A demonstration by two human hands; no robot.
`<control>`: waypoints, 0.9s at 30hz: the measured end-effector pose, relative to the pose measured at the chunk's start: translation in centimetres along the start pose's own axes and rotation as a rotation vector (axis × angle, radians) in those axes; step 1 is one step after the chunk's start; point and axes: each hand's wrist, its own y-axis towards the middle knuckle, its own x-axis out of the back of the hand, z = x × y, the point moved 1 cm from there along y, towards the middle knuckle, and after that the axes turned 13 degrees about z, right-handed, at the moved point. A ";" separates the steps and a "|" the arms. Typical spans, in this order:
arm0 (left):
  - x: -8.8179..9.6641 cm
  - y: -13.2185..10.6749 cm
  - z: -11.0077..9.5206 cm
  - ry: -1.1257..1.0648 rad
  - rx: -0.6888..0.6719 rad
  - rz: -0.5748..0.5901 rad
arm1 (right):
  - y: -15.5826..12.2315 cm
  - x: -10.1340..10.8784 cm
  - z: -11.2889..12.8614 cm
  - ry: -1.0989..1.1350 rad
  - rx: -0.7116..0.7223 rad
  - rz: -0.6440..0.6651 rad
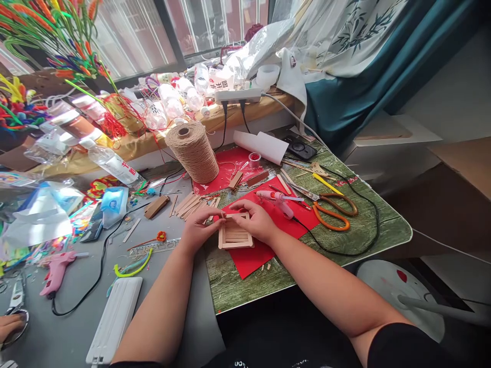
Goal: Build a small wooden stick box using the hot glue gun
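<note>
A small square frame of wooden craft sticks (235, 235) lies on a red paper sheet (253, 255) on the green table (364, 235). My left hand (199, 227) pinches the frame's left and top edge with its fingers bent. On the other side, my right hand (256, 220) presses its fingers on the top right corner. A pile of loose craft sticks (192, 204) lies just beyond my left hand. A pink glue gun (278, 200) rests right behind my right hand.
Orange-handled scissors (333, 209) and a black cable (356, 240) lie to the right. A twine spool (193, 151) stands behind. A second pink glue gun (57, 268), a white flat case (115, 319) and another person's hand (9, 325) are on the grey table at left.
</note>
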 end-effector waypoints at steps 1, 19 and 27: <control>0.1 0.0 0.0 0.004 -0.001 0.001 | 0.0 0.0 -0.1 0.020 -0.026 0.013; -0.4 -0.3 1.2 -0.210 0.097 0.042 | 0.2 0.1 -0.5 0.043 -0.182 0.015; -0.7 0.0 0.9 -0.242 0.123 0.035 | 0.2 0.1 -0.3 0.039 -0.182 0.015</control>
